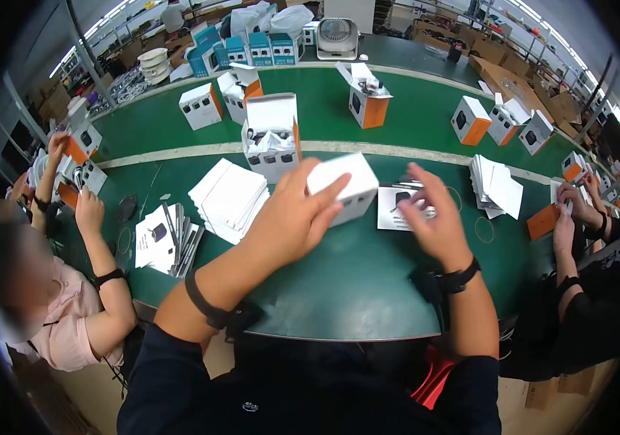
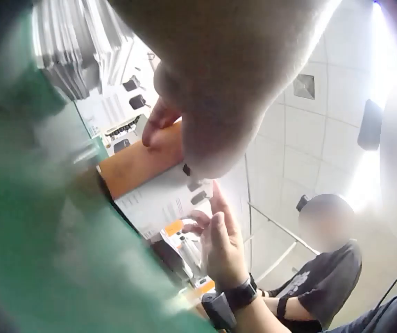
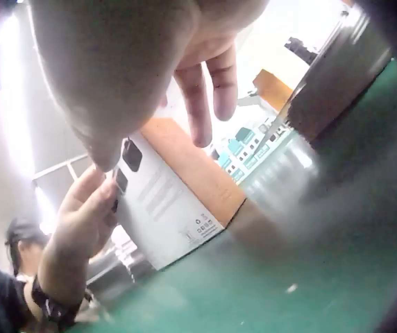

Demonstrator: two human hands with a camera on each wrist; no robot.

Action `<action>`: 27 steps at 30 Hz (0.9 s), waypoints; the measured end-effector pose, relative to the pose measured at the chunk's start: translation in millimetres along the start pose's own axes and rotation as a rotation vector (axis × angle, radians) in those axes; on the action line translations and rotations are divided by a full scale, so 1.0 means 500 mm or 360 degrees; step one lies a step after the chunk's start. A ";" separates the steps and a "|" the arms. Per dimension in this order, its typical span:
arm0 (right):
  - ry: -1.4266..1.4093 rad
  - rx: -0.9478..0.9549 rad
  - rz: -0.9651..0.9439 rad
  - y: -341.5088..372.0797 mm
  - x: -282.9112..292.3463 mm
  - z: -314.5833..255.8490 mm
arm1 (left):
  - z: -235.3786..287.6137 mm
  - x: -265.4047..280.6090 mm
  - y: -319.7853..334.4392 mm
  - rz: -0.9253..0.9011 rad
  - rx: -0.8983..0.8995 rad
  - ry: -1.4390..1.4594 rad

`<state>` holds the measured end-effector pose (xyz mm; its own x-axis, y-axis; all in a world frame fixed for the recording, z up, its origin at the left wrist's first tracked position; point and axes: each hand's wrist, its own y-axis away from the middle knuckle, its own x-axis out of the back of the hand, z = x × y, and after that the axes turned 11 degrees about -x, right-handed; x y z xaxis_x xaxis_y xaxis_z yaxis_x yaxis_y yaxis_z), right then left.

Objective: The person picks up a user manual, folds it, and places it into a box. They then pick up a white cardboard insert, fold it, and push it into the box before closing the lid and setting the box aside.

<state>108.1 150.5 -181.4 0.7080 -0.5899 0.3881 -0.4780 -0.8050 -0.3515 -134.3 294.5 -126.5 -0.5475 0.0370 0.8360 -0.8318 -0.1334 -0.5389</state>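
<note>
My left hand (image 1: 288, 217) grips a closed white box (image 1: 353, 185) by its left side, thumb and fingers around it, above the green table. In the left wrist view the box shows an orange side (image 2: 139, 163) and a printed white side. Just right of the box, my right hand (image 1: 437, 221) is held with fingers apart, holding nothing; a flat printed leaflet (image 1: 393, 210) lies on the table beneath and beside it. The right wrist view shows the box (image 3: 171, 201) upright with its lower edge near the table.
Left of the box lie stacked white sheets (image 1: 229, 199) and printed booklets (image 1: 161, 239); to the right, more white sheets (image 1: 497, 187). An open white box (image 1: 270, 148) with wrapped contents stands behind my left hand. Several boxes stand farther back. People work at both sides.
</note>
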 end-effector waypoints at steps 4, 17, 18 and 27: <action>0.0685 -0.0501 0.0124 -0.013 0.089 0.047 | -0.048 -0.034 -0.150 -0.0132 0.0260 -0.0248; 0.0952 -0.0584 0.0013 -0.008 0.094 0.107 | -0.366 -0.258 -0.373 -0.0382 0.0811 -0.0620; 0.0939 -0.0605 0.0016 -0.009 0.090 0.118 | -0.376 -0.269 -0.375 -0.0372 0.0735 -0.0758; 0.1039 -0.0393 0.0046 -0.003 0.055 0.110 | -0.149 -0.388 -0.484 -0.0154 0.0032 -0.0319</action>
<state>157.0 139.0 -217.0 0.2730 -0.4667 0.8412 -0.6511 -0.7334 -0.1955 166.7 393.5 -166.0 -0.4343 -0.1470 0.8887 -0.8765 -0.1584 -0.4545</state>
